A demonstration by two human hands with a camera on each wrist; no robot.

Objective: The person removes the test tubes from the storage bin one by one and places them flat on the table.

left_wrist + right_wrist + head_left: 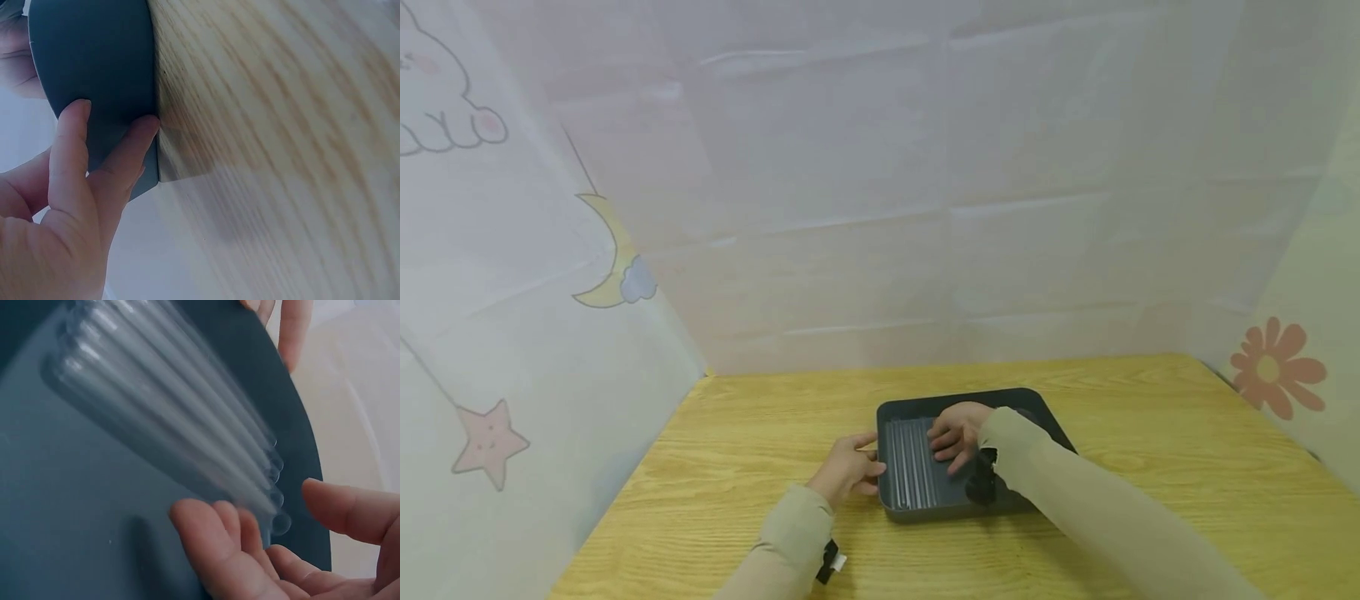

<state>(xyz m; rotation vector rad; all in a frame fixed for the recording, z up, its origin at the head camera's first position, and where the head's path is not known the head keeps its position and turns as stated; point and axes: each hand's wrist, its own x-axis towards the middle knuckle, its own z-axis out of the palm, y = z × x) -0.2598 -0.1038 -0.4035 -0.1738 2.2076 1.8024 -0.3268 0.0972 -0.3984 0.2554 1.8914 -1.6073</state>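
A dark blue-grey rectangular tray point(961, 493) stands on the wooden table, and several clear test tubes point(912, 462) lie side by side along its left end. Round-ended and glossy, the tubes point(169, 406) are close together in the right wrist view. My left hand point(846, 471) is at the tray's left side, with extended fingertips touching its outer wall in the left wrist view. Over the tray, just right of the tubes, is my right hand point(958, 435). Its fingers are loosely bent near the tube ends in the right wrist view, holding nothing visible. The right forearm hides part of the tray's right side.
The wooden table point(760, 425) extends around the tray on all sides. A pale hanging sheet point(865, 208) rises behind the table, with printed sheets at left and right. Black straps are on both wrists.
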